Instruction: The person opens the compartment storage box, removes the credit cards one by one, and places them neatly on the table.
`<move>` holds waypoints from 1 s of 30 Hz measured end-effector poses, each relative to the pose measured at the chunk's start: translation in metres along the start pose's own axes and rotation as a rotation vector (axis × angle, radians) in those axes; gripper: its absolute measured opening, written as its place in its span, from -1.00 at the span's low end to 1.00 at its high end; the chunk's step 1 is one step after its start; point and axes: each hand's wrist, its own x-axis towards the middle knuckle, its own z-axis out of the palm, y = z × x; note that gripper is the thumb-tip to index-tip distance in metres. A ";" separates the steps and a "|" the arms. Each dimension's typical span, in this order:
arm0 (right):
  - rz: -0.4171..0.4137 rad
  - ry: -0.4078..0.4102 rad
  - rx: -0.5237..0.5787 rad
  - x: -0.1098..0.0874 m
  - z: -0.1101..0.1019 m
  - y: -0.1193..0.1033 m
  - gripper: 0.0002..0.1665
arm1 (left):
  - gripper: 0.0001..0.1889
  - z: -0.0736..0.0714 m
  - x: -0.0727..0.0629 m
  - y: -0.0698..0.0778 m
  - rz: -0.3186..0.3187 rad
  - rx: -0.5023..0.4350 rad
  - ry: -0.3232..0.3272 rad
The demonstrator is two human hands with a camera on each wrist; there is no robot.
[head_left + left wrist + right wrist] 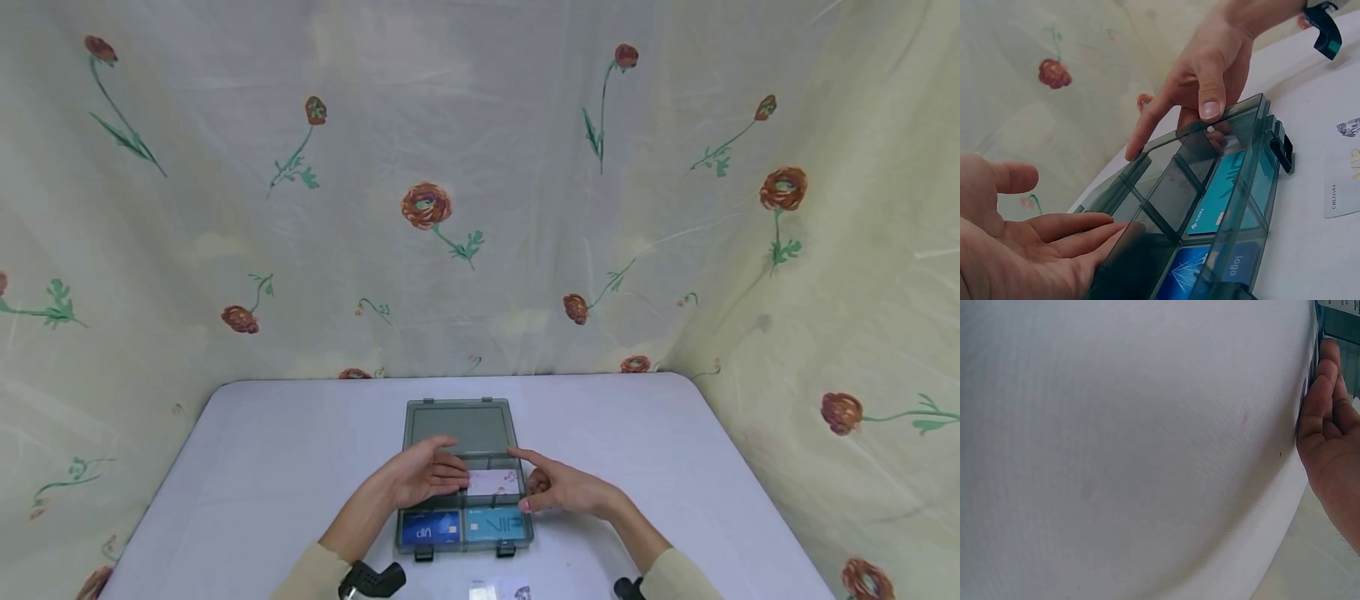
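Note:
A grey see-through compartment box (465, 546) lies with its lid (461, 425) folded back. In its front compartments are a dark blue card (431, 527) and a light blue card (496, 524), and a pale flowered card (492, 482) shows in the middle row on the right. My left hand (429, 475) reaches over the left side, fingers extended and fingertips overlapping the pale card's left edge in the head view. At the right rim my right hand (566, 487) holds the box, its index finger stretched toward the lid side, thumb on the edge and other fingers curled.
Near me on the white-covered table (300, 433) lies another pale card (498, 588), partly cut off by the head view's lower edge. Two clasps, including the front left clasp (423, 552), jut from the box. Flower-patterned cloth (510, 317) hangs behind the table and along its sides.

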 end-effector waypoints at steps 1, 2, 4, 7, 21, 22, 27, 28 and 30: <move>-0.001 0.000 0.001 0.000 0.000 0.000 0.07 | -0.27 -0.001 0.000 0.000 -0.002 -0.004 -0.003; -0.002 0.000 0.001 0.000 0.000 0.000 0.07 | -0.27 -0.001 0.000 0.000 -0.004 -0.008 -0.005; -0.004 0.001 0.000 0.000 0.000 0.000 0.07 | -0.26 -0.003 0.001 0.000 -0.009 -0.015 -0.006; -0.005 0.001 0.000 -0.001 0.000 0.000 0.07 | -0.25 -0.004 0.001 0.000 -0.016 -0.019 -0.009; 0.008 0.009 0.007 0.000 0.001 0.001 0.08 | -0.25 -0.006 0.001 -0.003 -0.006 -0.037 -0.010; 0.009 0.009 0.008 0.000 0.001 0.001 0.08 | -0.26 -0.006 0.001 -0.003 -0.006 -0.045 -0.013; 0.003 0.008 0.007 0.000 0.001 0.001 0.07 | -0.28 -0.007 0.001 -0.005 0.005 -0.080 -0.030; 0.001 0.006 0.008 0.000 0.001 0.001 0.07 | -0.29 -0.007 0.001 -0.005 0.006 -0.087 -0.032; -0.003 0.003 0.010 0.000 0.001 0.001 0.07 | -0.30 -0.008 0.001 -0.005 0.011 -0.095 -0.040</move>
